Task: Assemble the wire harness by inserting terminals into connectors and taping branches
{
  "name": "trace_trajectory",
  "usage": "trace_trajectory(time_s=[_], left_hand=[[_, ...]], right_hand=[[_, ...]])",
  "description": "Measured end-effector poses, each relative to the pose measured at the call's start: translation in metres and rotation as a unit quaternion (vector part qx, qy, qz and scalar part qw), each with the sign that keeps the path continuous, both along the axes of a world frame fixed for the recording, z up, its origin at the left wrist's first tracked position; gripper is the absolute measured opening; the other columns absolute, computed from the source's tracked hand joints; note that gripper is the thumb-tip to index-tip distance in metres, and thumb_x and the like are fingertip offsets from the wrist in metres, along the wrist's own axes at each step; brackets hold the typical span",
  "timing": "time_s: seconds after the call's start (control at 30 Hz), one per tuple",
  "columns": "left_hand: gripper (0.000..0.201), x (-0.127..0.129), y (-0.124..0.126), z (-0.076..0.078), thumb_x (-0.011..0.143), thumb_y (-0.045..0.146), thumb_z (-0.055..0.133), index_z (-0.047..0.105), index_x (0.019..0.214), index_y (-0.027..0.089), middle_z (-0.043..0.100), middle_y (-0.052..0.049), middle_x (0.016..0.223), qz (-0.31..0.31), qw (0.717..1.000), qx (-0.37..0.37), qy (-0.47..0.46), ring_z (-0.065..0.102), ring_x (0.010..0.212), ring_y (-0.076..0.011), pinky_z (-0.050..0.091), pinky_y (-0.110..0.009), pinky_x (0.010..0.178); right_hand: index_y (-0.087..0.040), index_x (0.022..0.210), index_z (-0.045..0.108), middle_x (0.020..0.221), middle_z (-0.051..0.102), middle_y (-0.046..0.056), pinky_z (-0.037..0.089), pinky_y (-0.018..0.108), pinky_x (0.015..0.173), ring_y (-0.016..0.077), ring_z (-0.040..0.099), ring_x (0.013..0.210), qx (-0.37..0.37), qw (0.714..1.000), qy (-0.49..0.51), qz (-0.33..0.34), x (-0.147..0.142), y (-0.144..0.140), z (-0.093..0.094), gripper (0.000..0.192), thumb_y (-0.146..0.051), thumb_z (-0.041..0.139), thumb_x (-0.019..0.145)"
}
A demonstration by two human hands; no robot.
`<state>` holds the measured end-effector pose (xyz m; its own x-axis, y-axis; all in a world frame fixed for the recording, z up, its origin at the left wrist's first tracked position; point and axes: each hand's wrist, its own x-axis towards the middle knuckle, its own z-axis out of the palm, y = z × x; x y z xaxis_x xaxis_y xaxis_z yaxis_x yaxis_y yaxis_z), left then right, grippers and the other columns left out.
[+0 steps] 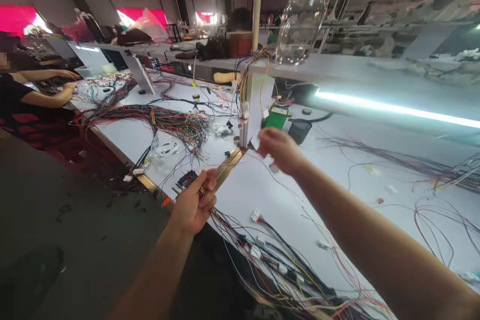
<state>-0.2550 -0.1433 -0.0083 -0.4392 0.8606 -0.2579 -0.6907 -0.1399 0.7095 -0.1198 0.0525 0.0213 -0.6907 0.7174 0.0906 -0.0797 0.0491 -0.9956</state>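
Multicoloured wire bundle (240, 240) — thin loose strands — draped over the white bench's near edge, partly taut

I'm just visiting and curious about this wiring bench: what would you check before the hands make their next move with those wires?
1. Left hand closed around the bundle of thin multicoloured wires: ok.
2. Right hand pinching a small white connector: cannot tell, blurred.
3. Thin wire running between both hands without snagging: cannot tell.
4. Loose wires on the white bench top kept untangled: not ok, they cross and pile at the near edge.
5. Clear glass jar on the shelf above stands away from both hands: ok.
6. Co-worker's hands far off at the left: ok.
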Motion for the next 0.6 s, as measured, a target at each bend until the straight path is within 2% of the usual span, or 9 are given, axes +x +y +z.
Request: trace_trajectory(time_s=[0.07, 0.13, 0.17, 0.3, 0.37, 0.47, 0.5, 0.57, 0.6], left_hand=[[0.024, 0.003, -0.007, 0.002, 0.089, 0.032, 0.055, 0.064, 0.097, 0.011, 0.045, 0.006, 0.062, -0.011, 1.000, -0.007, 0.013, 0.019, 0.036, 0.0008, 0.020, -0.016, 0.035], [0.024, 0.007, -0.018, 0.003, 0.088, 0.033, 0.056, 0.065, 0.096, 0.012, 0.045, 0.006, 0.061, -0.021, 0.999, -0.022, 0.029, 0.020, 0.036, 0.0007, 0.019, -0.017, 0.036], [0.024, 0.010, -0.024, 0.003, 0.087, 0.034, 0.057, 0.065, 0.095, 0.012, 0.046, 0.006, 0.059, -0.027, 0.998, -0.031, 0.037, 0.020, 0.036, 0.0006, 0.018, -0.017, 0.036], [0.029, 0.027, -0.055, 0.009, 0.081, 0.040, 0.063, 0.069, 0.084, 0.011, 0.048, 0.002, 0.049, -0.077, 0.990, -0.066, 0.097, 0.028, 0.036, -0.0018, 0.017, -0.018, 0.039], [0.033, 0.036, -0.070, 0.012, 0.075, 0.043, 0.069, 0.070, 0.073, 0.010, 0.049, -0.001, 0.043, -0.139, 0.979, -0.071, 0.133, 0.035, 0.037, -0.0046, 0.018, -0.020, 0.041], [0.039, 0.046, -0.082, 0.014, 0.071, 0.047, 0.072, 0.070, 0.066, 0.009, 0.050, -0.004, 0.041, -0.228, 0.958, -0.079, 0.154, 0.037, 0.038, -0.0062, 0.018, -0.021, 0.042], [0.040, 0.048, -0.083, 0.013, 0.071, 0.049, 0.072, 0.070, 0.068, 0.009, 0.049, -0.003, 0.042, -0.224, 0.959, -0.087, 0.152, 0.037, 0.039, -0.0060, 0.019, -0.021, 0.042], [0.039, 0.049, -0.080, 0.009, 0.072, 0.049, 0.071, 0.069, 0.070, 0.011, 0.047, 0.000, 0.043, -0.157, 0.973, -0.108, 0.130, 0.036, 0.040, -0.0049, 0.020, -0.020, 0.043], [0.036, 0.049, -0.076, 0.006, 0.072, 0.048, 0.071, 0.068, 0.071, 0.012, 0.046, 0.001, 0.045, -0.110, 0.980, -0.120, 0.111, 0.033, 0.040, -0.0038, 0.020, -0.019, 0.042]], right_hand=[[-0.020, 0.085, 0.054, 0.049, 0.048, -0.007, 0.027, 0.015, 0.033, 0.0068, 0.044, 0.040, -0.012, 0.999, -0.031, -0.012, 0.014, -0.002, 0.006, 0.031, -0.050, 0.060, 0.078], [-0.020, 0.089, 0.056, 0.049, 0.048, -0.007, 0.025, 0.015, 0.031, 0.0073, 0.045, 0.039, -0.012, 0.994, -0.094, 0.058, 0.027, -0.003, 0.009, 0.034, -0.050, 0.064, 0.076], [-0.019, 0.091, 0.056, 0.049, 0.047, -0.007, 0.025, 0.015, 0.032, 0.0078, 0.045, 0.040, -0.010, 0.992, -0.108, 0.065, 0.032, -0.002, 0.010, 0.036, -0.051, 0.065, 0.075], [-0.020, 0.092, 0.054, 0.051, 0.038, -0.008, 0.024, 0.016, 0.035, 0.0073, 0.044, 0.043, -0.009, 0.997, -0.063, -0.041, 0.045, 0.008, 0.007, 0.038, -0.055, 0.059, 0.078], [-0.019, 0.092, 0.054, 0.053, 0.037, -0.007, 0.025, 0.017, 0.037, 0.0075, 0.043, 0.044, -0.006, 0.996, -0.080, -0.042, 0.048, 0.005, 0.001, 0.037, -0.055, 0.057, 0.080], [-0.020, 0.091, 0.058, 0.054, 0.043, -0.005, 0.029, 0.018, 0.039, 0.0096, 0.045, 0.047, 0.031, 0.985, -0.163, -0.045, 0.050, -0.022, -0.012, 0.034, -0.052, 0.049, 0.084], [-0.020, 0.087, 0.060, 0.054, 0.047, -0.005, 0.032, 0.019, 0.041, 0.0097, 0.046, 0.048, 0.065, 0.980, -0.189, -0.017, 0.050, -0.035, -0.017, 0.032, -0.050, 0.048, 0.084], [-0.020, 0.085, 0.065, 0.062, 0.060, -0.003, 0.042, 0.020, 0.054, 0.0100, 0.053, 0.057, 0.150, 0.957, -0.186, 0.164, 0.048, -0.059, -0.022, 0.024, -0.042, 0.057, 0.080], [-0.020, 0.081, 0.067, 0.064, 0.062, -0.003, 0.043, 0.020, 0.056, 0.0104, 0.054, 0.059, 0.166, 0.956, -0.197, 0.143, 0.048, -0.069, -0.023, 0.023, -0.041, 0.056, 0.081]])
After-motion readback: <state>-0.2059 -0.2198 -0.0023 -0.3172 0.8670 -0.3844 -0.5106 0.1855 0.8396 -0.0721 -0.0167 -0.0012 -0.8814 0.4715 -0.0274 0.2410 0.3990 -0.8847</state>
